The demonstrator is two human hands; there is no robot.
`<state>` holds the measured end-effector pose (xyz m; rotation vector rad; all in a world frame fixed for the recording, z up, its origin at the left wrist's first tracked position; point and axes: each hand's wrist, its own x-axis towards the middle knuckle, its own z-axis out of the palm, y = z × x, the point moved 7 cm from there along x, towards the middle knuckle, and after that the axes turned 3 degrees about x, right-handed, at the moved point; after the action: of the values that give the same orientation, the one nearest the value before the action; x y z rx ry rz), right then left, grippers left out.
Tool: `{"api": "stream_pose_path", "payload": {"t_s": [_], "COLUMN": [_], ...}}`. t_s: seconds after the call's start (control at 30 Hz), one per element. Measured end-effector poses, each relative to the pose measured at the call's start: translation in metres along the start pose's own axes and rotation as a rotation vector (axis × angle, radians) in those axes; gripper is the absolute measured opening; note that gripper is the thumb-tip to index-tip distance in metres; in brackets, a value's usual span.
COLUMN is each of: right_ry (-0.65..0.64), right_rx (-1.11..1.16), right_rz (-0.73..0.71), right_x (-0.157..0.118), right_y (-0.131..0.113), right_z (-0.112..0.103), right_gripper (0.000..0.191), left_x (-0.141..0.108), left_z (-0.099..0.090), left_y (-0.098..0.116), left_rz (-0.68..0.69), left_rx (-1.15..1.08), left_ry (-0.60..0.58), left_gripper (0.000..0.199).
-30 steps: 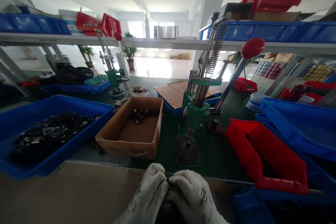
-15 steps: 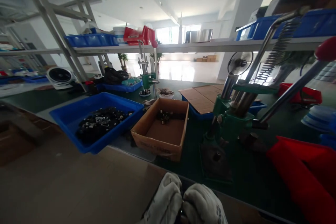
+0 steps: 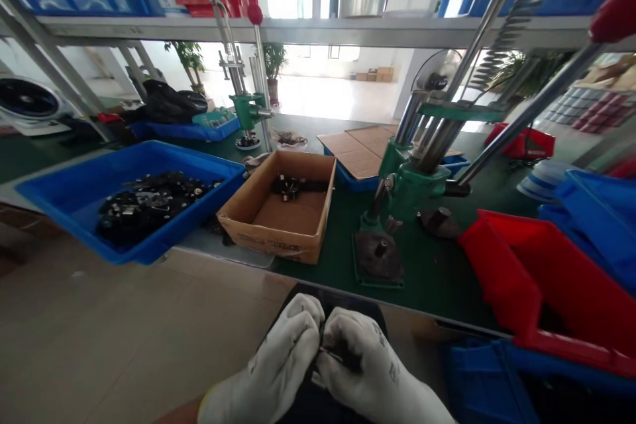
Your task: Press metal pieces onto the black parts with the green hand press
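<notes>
Both my hands, in white work gloves with dark print, are close together at the bottom middle of the view, just in front of the green bench edge. My left hand (image 3: 271,361) and my right hand (image 3: 362,364) pinch a small dark part (image 3: 340,356) between their fingers. Most of that part is hidden by the gloves. Beneath them lies something dark, perhaps an apron (image 3: 318,397). Nearest to my hands on the bench stands a green hand press (image 3: 412,189) with a round dark base (image 3: 377,258).
A blue tray (image 3: 59,192) of dark metal parts and an open cardboard box (image 3: 293,228) holding a few parts stand ahead. A red bin (image 3: 501,258) sits to the right, with blue bins (image 3: 481,377) below it. A second press (image 3: 248,106) and a shelf (image 3: 318,30) stand behind.
The view has swung and levelled, so the bench and presses sit differently in the frame. My hands have risen in view and stay together, with the dark part now showing more between my fingers.
</notes>
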<state>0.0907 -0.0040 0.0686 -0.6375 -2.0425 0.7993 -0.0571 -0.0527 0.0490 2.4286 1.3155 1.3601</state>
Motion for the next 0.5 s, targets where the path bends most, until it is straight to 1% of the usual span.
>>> {"api": "stream_pose_path", "payload": {"t_s": [0.07, 0.13, 0.2, 0.3, 0.4, 0.5], "right_ry": [0.009, 0.048, 0.09, 0.137, 0.191, 0.219], "right_rx": [-0.049, -0.12, -0.174, -0.227, -0.26, -0.252], "right_rz": [0.004, -0.014, -0.014, 0.033, 0.059, 0.065], "right_x": [0.001, 0.001, 0.002, 0.0, -0.003, -0.005], "right_y": [-0.003, -0.007, -0.009, -0.008, -0.008, -0.008], "right_z": [-0.003, -0.007, -0.009, -0.008, -0.005, -0.003], "right_gripper": [0.009, 0.009, 0.012, 0.015, 0.015, 0.015], "left_x": [0.004, 0.006, 0.004, -0.002, -0.009, -0.013], "left_z": [-0.001, -0.001, 0.003, 0.006, 0.006, 0.009], "left_y": [0.005, 0.007, 0.005, 0.002, -0.001, -0.006], "left_rz": [0.038, 0.075, 0.081, 0.059, 0.029, -0.021], "left_rx": [0.007, 0.039, 0.083, 0.133, 0.137, 0.112], "left_ry": [0.048, 0.086, 0.092, 0.117, 0.142, 0.093], "left_gripper": [0.062, 0.061, 0.065, 0.071, 0.07, 0.063]}}
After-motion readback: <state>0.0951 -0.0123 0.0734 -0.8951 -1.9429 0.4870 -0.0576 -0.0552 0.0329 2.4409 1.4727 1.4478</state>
